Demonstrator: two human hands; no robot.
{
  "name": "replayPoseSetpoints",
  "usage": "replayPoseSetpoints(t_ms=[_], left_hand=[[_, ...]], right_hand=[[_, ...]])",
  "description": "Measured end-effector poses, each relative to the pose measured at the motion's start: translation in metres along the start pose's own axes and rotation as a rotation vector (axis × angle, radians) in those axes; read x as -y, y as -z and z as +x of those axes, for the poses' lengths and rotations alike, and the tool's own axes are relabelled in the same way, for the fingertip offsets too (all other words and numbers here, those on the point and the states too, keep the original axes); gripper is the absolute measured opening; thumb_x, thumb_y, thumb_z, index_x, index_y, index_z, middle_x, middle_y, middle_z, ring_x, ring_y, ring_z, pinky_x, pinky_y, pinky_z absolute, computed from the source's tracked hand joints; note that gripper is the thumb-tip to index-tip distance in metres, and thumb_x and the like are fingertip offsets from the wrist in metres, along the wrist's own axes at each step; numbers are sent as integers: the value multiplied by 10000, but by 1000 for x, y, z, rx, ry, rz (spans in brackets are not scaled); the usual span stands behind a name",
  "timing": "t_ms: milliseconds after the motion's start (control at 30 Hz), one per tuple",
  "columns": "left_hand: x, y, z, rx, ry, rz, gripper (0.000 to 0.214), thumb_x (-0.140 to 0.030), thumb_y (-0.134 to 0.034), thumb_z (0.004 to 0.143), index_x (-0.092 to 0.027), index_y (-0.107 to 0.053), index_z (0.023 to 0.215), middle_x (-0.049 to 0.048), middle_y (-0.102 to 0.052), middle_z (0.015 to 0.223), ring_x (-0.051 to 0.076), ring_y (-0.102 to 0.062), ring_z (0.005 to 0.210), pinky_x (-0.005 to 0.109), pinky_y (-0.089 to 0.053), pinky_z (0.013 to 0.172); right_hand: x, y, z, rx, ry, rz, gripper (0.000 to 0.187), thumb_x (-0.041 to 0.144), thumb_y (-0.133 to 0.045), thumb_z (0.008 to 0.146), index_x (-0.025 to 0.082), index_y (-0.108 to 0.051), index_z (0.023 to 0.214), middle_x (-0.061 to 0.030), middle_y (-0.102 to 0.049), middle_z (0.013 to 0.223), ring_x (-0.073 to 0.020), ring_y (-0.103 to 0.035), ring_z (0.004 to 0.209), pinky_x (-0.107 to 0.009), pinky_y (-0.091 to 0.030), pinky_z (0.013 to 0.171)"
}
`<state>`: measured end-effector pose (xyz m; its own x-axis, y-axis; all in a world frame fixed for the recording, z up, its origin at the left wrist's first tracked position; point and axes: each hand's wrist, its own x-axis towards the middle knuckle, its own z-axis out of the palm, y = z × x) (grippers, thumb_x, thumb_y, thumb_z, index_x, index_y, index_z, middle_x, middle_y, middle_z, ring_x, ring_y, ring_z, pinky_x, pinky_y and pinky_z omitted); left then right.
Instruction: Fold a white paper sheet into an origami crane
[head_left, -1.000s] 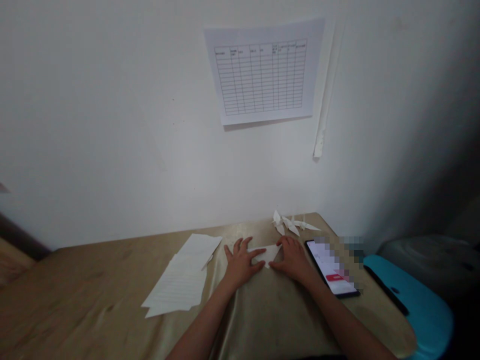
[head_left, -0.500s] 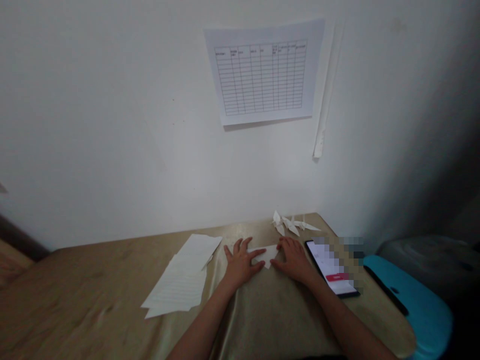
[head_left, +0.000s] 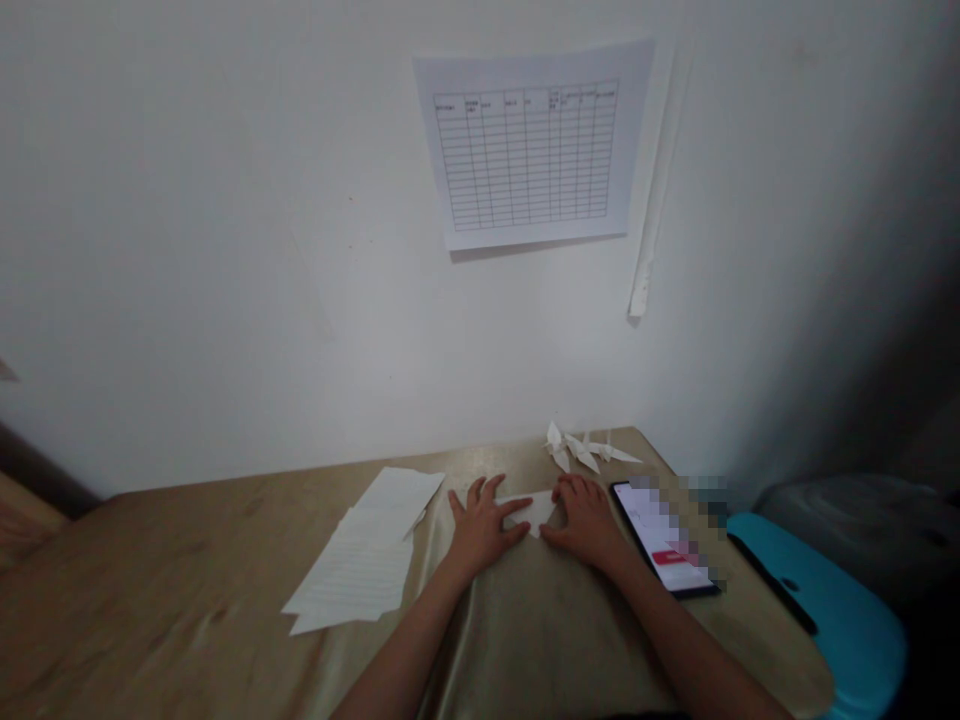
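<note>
A small folded white paper [head_left: 537, 508] lies on the tan table [head_left: 187, 560] between my two hands. My left hand [head_left: 480, 528] rests flat on its left part, fingers spread. On its right edge my right hand [head_left: 586, 518] presses down with bent fingers. Most of the paper is hidden under the hands.
A stack of white lined sheets [head_left: 367, 565] lies left of my hands. Folded paper cranes [head_left: 581, 448] sit at the back by the wall. A lit phone [head_left: 664, 545] lies to the right, beside a blue stool [head_left: 825, 610]. A printed table sheet [head_left: 529, 150] hangs on the wall.
</note>
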<state>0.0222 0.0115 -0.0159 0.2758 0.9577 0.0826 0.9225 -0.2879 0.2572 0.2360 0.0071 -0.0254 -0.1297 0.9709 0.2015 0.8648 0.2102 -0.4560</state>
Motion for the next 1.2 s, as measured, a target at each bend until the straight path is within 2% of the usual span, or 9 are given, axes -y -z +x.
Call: replayPoseSetpoints(t_ms=[300,667,1000,1200], left_hand=[[-3,6,0,51,17,-11,441,-595,-668,864,-585,-606,1301,-26,-354,1640,405,-204,1533,805,-3,1140],[0,2,0,25,6,-15,424,-594,-669,864,-585,-618,1285,-17,-364,1636,401,-214,1531,800,2,1139],[-5,9,0,79,30,-9,453,-590,-666,862,-575,-606,1310,-27,-327,1654,416,-186,1536,796,-1,1146],[-3,7,0,47,14,-9,426,-583,-667,867,-579,-619,1290,-19,-358,1638,412,-214,1526,809,4,1134]], right_hand=[[-2,4,4,-29,12,-33,261,348,-706,760,232,-637,984,-88,-607,1269,-290,-497,1252,-436,-337,1088],[-11,1,15,-29,2,-40,133,253,-661,804,240,-676,935,-59,-635,1228,-261,-511,1234,-425,-356,1059],[-19,-4,26,-65,-74,-16,171,217,-583,852,251,-680,988,-68,-646,1193,-249,-546,1210,-391,-391,1020],[-23,-4,29,-68,-96,-44,197,180,-556,856,241,-685,992,-75,-654,1180,-249,-556,1181,-380,-414,977]])
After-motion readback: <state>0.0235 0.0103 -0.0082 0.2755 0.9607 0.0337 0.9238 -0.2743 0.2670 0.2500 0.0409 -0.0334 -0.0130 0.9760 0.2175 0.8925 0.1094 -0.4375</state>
